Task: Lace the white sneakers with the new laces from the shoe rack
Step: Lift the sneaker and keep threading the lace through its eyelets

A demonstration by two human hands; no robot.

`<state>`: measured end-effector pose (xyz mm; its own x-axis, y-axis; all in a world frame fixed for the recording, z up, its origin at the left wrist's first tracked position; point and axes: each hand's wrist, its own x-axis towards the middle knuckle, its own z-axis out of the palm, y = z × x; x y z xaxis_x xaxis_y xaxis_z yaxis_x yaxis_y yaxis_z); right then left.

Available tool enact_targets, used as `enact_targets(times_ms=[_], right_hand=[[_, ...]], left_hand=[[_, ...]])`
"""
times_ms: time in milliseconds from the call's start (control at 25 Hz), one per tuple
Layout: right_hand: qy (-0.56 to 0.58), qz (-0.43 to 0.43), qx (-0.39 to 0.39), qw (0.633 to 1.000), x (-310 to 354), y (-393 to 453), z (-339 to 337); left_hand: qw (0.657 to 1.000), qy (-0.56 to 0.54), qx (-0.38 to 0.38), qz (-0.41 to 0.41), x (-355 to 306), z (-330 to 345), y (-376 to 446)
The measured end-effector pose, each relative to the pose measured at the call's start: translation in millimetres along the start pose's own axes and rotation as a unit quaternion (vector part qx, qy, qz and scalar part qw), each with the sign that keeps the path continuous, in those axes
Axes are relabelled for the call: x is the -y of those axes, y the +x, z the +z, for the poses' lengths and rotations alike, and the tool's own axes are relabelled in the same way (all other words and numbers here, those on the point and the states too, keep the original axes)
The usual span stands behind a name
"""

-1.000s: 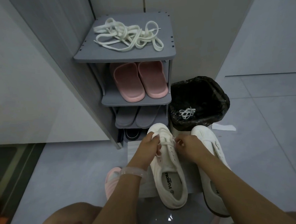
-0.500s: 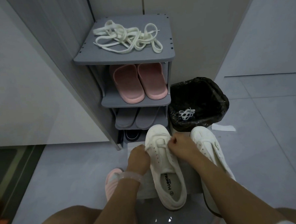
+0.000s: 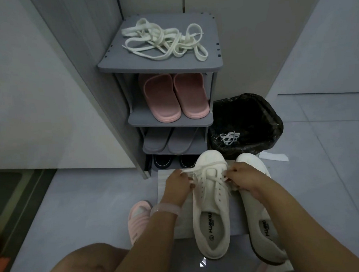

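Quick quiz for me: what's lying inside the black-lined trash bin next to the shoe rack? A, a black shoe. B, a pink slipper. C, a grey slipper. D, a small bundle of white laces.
D: a small bundle of white laces lies on the black liner inside the trash bin, right of the shoe rack, while the pink slippers sit on a rack shelf.

white sneakers point(image 3: 211, 205), cream laces point(image 3: 165, 42) on a grey shoe rack point(image 3: 160, 65), pink slippers point(image 3: 172, 96), black bin bag point(image 3: 246, 115), pale grey floor point(image 3: 74, 203)
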<state>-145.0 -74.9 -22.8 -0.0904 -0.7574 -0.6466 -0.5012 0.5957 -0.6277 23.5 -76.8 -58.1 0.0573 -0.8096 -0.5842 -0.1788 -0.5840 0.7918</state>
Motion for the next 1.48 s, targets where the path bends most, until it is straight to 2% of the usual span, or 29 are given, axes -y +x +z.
enact_targets(times_ms=[160,240,280,360,400,440,520,600,680,720,1000,1160,1240,1400,1480], right_hand=[[0.184,0.085,-0.017,0.979,0.7,-5.0,-6.7],[0.211,0.1,-0.045,0.971,-1.0,-5.9,-10.8],[0.192,0.09,-0.084,0.974,-2.5,-7.3,-12.4],[0.13,0.037,-0.216,0.967,-6.1,-7.2,-13.0],[0.114,-0.016,-0.271,0.956,-4.0,-8.9,-13.0],[0.109,-0.073,-0.282,0.95,-0.5,-10.3,-12.6],[0.072,-0.148,-0.205,0.965,7.7,-11.5,-5.1],[-0.056,-0.183,-0.114,0.975,10.8,-11.0,11.5],[-0.2,-0.21,-0.079,0.954,5.1,-8.1,29.4],[-0.237,-0.215,-0.07,0.945,2.9,-7.2,36.8],[-0.281,-0.146,-0.1,0.943,11.3,3.3,46.5],[-0.252,-0.137,-0.112,0.951,10.5,2.4,49.4],[-0.242,-0.143,-0.112,0.953,9.9,2.9,47.7],[-0.22,-0.137,-0.107,0.96,5.7,1.5,48.1],[-0.223,-0.139,-0.106,0.959,5.4,4.3,48.9]], left_hand=[[0.986,-0.149,-0.056,-0.057,-8.3,5.8,-12.2],[0.975,-0.193,-0.081,-0.074,-8.1,7.9,-14.2],[0.973,-0.2,-0.088,-0.071,-11.0,8.6,-16.1],[0.983,-0.154,-0.093,-0.039,-11.5,10.8,-15.5],[0.988,-0.123,-0.085,-0.021,-12.7,11.4,-16.0],[0.992,-0.099,-0.075,0.004,-15.0,12.4,-17.4],[0.993,-0.107,-0.044,0.036,-20.3,13.3,-21.0],[0.989,-0.131,-0.009,0.063,-25.2,13.7,-20.2],[0.99,-0.121,-0.001,0.078,-27.2,14.5,-19.5],[0.99,-0.118,-0.009,0.081,-26.9,14.6,-18.9],[0.988,-0.13,-0.044,0.073,-38.3,10.0,-24.5],[0.968,-0.169,-0.131,0.133,-59.2,-4.8,-29.5],[0.958,-0.182,-0.151,0.161,-66.6,-12.5,-29.3],[0.95,-0.142,-0.191,0.203,-63.7,-5.0,-47.3],[0.932,-0.169,-0.216,0.238,-73.5,-10.7,-55.7]])
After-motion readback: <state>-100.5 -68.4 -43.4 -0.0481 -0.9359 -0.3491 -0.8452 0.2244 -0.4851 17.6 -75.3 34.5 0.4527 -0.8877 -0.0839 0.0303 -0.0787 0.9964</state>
